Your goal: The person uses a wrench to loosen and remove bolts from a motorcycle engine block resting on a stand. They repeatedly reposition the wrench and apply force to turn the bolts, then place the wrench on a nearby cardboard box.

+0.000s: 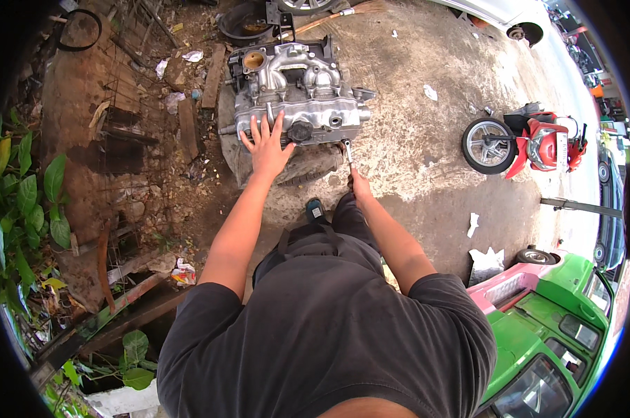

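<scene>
A silvery engine block [297,78] with a ribbed metal cover [332,111] and a round black cap [299,131] rests on a worn tire [301,175] at the top middle of the head view. My left hand [266,143] lies with fingers spread on the near left part of the cover, just left of the cap. My right hand [360,187] is closed on the handle of a metal wrench [350,155], whose far end meets a fitting on the cover's near right edge.
Broken boards [189,125], litter and leafy plants [29,181] line the left. A dark basin [242,24] and broom [350,10] lie behind the engine. A red motorbike [538,150] stands at right, a green vehicle [551,306] at lower right and a white car [489,10] at top right.
</scene>
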The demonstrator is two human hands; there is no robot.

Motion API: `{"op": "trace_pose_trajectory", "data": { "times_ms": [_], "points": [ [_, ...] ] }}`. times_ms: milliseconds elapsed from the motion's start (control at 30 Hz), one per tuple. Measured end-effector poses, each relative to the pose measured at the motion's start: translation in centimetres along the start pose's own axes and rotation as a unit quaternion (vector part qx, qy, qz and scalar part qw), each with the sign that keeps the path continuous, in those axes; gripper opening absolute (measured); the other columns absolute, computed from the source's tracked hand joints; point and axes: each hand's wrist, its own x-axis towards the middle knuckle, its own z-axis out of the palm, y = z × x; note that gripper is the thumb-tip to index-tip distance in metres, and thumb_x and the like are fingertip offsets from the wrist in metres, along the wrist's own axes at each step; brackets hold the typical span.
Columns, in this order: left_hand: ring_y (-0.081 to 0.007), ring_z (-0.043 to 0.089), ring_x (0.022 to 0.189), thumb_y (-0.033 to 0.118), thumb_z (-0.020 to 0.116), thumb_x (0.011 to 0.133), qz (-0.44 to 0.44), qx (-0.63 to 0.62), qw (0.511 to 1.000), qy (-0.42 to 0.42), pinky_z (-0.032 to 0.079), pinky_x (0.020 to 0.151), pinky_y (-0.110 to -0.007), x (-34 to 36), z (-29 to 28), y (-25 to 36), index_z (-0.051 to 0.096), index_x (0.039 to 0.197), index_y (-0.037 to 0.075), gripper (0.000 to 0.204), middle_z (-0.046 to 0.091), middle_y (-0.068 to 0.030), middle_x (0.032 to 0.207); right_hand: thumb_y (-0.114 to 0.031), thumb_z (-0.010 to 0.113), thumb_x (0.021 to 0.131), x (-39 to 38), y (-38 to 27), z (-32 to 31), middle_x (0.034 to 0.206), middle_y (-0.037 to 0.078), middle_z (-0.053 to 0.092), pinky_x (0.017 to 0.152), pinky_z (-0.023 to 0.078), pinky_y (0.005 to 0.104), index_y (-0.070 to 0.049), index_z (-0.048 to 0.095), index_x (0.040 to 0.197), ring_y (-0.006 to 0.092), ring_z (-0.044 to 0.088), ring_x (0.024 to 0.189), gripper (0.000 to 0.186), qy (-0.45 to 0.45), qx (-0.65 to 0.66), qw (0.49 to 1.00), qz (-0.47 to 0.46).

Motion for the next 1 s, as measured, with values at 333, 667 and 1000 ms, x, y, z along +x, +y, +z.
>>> {"op": "trace_pose_trajectory", "data": {
  "times_ms": [333, 667, 1000],
  "points": [
    [-0.0378, 0.005, 0.151, 0.041, 0.074, 0.085, -0.008, 0.014, 1.0, 0.003, -0.003, 0.115, -0.068, 0.2, 0.2, 0.1, 0.019, 0.157, 0.035, 0.09, 0.024, -0.0142, 0.158, -0.072, 0.047, 0.092, -0.1, 0.8, 1.8, 0.073, -0.003, 0.049, 0.061, 0.037, 0.0326, -0.02, 0.054, 0.086, 0.0136, 0.044, 0.064, 0.053, -0.077, 0.018, 0.988, 0.133],
    [-0.0388, 0.002, 0.151, 0.039, 0.074, 0.084, -0.015, 0.003, 1.0, -0.01, -0.005, 0.115, -0.067, 0.3, 0.2, 0.1, 0.019, 0.157, 0.037, 0.091, 0.022, -0.0168, 0.159, -0.077, 0.036, 0.092, 2.0, 2.6, 3.5, 0.093, 0.002, 0.064, 0.076, 0.047, 0.0426, -0.016, 0.057, 0.108, 0.0183, 0.062, 0.088, 0.067, -0.172, 0.026, 0.977, 0.124],
    [-0.0375, 0.001, 0.151, 0.04, 0.074, 0.084, -0.029, 0.012, 0.999, -0.021, -0.006, 0.115, -0.067, 0.2, -0.1, 0.5, 0.019, 0.157, 0.037, 0.091, 0.022, -0.0158, 0.159, -0.077, 0.035, 0.091, 3.4, -9.4, -5.8, 0.119, 0.021, 0.067, 0.1, 0.045, 0.0479, -0.009, 0.065, 0.123, 0.0373, 0.061, 0.117, 0.081, -0.028, -0.595, 0.795, -0.113]
  ]
}}
